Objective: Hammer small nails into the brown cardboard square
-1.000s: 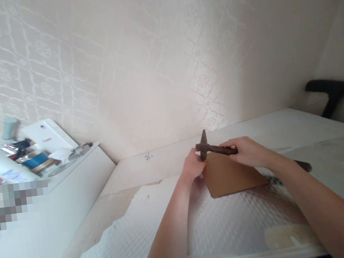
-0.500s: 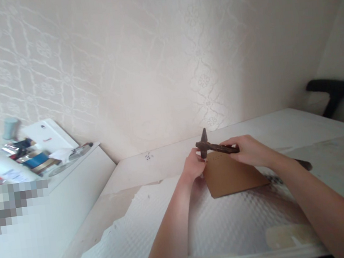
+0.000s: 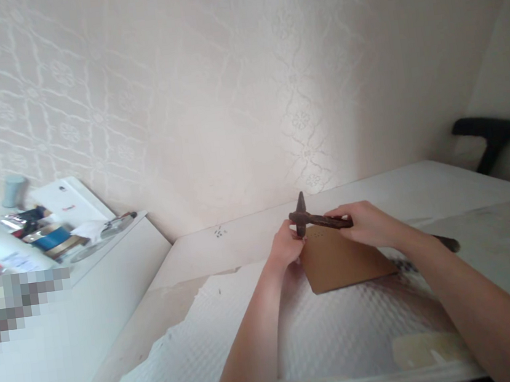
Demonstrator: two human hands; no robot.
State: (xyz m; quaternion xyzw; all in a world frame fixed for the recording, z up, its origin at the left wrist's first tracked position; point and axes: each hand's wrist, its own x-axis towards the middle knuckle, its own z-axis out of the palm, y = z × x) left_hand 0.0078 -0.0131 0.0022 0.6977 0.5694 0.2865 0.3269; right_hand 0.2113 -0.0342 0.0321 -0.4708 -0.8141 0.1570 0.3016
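My right hand [image 3: 366, 222] is wrapped round the dark handle of a hammer [image 3: 321, 220], whose head stands at the far left corner of a brown board [image 3: 345, 263]. My left hand [image 3: 286, 244] is at that same corner, fingers pinched together right beneath the hammer head. What they pinch, if anything, is too small and covered to make out. Several small dark marks or bits show along the board's far edge. The board lies on a worn white quilted surface [image 3: 185, 342].
To the left, a white cabinet [image 3: 110, 295] bears a white box [image 3: 70, 201], a blue tape roll [image 3: 51, 237] and other clutter. Several small dark bits [image 3: 220, 232] lie near the wall. A dark rod-like end [image 3: 447, 243] pokes out past my right forearm. A black T-shaped object [image 3: 494, 130] stands at right.
The hammer head has dipped very slightly over the board's corner. Both hands keep nearly the same place, and the view has shifted a little.
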